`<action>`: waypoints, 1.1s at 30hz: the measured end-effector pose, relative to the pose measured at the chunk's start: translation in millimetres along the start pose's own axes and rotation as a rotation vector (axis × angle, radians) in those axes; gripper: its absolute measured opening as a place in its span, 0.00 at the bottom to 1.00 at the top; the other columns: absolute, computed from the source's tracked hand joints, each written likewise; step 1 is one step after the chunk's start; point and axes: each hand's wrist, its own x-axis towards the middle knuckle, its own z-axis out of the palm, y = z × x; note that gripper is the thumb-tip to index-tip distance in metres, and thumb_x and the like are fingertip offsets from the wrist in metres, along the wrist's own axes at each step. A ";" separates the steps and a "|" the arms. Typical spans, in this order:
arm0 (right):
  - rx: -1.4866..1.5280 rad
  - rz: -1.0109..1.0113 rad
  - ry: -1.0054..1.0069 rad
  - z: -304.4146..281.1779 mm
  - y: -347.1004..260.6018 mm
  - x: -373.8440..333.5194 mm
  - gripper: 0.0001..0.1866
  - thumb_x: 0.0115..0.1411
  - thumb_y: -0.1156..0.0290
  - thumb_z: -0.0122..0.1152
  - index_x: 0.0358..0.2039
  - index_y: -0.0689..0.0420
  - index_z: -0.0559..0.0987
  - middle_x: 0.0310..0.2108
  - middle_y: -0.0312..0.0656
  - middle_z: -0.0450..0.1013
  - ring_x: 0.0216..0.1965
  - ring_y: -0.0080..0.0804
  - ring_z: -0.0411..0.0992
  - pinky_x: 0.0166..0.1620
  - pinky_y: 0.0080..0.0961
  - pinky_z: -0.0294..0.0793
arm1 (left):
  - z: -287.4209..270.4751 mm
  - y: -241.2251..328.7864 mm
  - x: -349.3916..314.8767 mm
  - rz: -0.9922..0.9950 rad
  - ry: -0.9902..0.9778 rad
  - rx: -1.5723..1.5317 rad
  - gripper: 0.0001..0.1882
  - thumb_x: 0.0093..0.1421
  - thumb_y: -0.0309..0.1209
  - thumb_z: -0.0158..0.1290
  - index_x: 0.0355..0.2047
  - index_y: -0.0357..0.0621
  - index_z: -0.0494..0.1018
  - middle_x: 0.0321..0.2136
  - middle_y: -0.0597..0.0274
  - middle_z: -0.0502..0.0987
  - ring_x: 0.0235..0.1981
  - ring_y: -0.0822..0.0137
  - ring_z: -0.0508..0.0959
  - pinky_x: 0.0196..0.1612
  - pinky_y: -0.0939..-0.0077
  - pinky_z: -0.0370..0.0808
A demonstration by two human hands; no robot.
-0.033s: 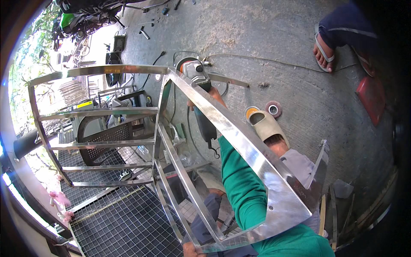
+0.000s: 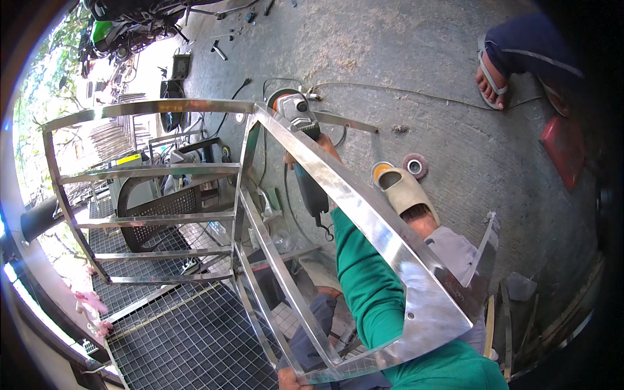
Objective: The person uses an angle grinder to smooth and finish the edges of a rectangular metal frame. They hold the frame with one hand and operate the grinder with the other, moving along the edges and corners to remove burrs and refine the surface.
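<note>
A polished metal frame (image 2: pixel 383 234) with slatted bars fills the middle of the view. My left hand (image 2: pixel 294 379) is closed around its lower edge, its fingers partly cut off by the picture's rim. Behind the long curved bar, my right hand (image 2: pixel 328 149) grips an angle grinder (image 2: pixel 304 120), its arm in a green sleeve reaching past the frame. The grinder's orange-edged disc (image 2: pixel 281 101) is by the upper corner where two bars meet; whether it touches metal I cannot tell. Part of the hand is hidden by the bar.
A grinder cord (image 2: pixel 325 227) hangs below the tool. Two abrasive wheels, one grey-brown (image 2: pixel 416 165), lie beside my sandal (image 2: pixel 406 192). Another person's sandalled foot (image 2: pixel 492 81) stands at far right, near a red object (image 2: pixel 564 153). A wire grid (image 2: pixel 188 331) lies at lower left.
</note>
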 end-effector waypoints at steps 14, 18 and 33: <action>0.326 0.199 -0.081 16.3 -4.7 -22.5 0.22 0.52 0.65 0.73 0.47 0.59 0.84 0.30 0.37 0.77 0.33 0.27 0.74 0.41 0.28 0.74 | -5.1 8.9 11.7 -0.006 0.024 -0.031 0.17 0.45 0.36 0.65 0.33 0.41 0.77 0.30 0.49 0.69 0.30 0.42 0.70 0.34 0.44 0.65; 0.253 0.174 -0.034 11.7 12.4 -3.1 0.20 0.52 0.65 0.74 0.44 0.59 0.84 0.30 0.37 0.78 0.32 0.27 0.74 0.41 0.28 0.74 | 0.0 7.1 3.2 -0.030 -0.003 -0.022 0.16 0.44 0.36 0.65 0.31 0.43 0.77 0.29 0.51 0.70 0.29 0.43 0.70 0.33 0.44 0.65; 0.206 0.160 -0.010 12.6 4.2 -1.0 0.21 0.50 0.67 0.76 0.45 0.59 0.83 0.29 0.38 0.79 0.31 0.28 0.76 0.40 0.29 0.75 | -33.8 29.1 58.9 -0.201 -0.065 -0.348 0.10 0.46 0.30 0.67 0.31 0.44 0.82 0.19 0.58 0.75 0.20 0.52 0.77 0.26 0.59 0.70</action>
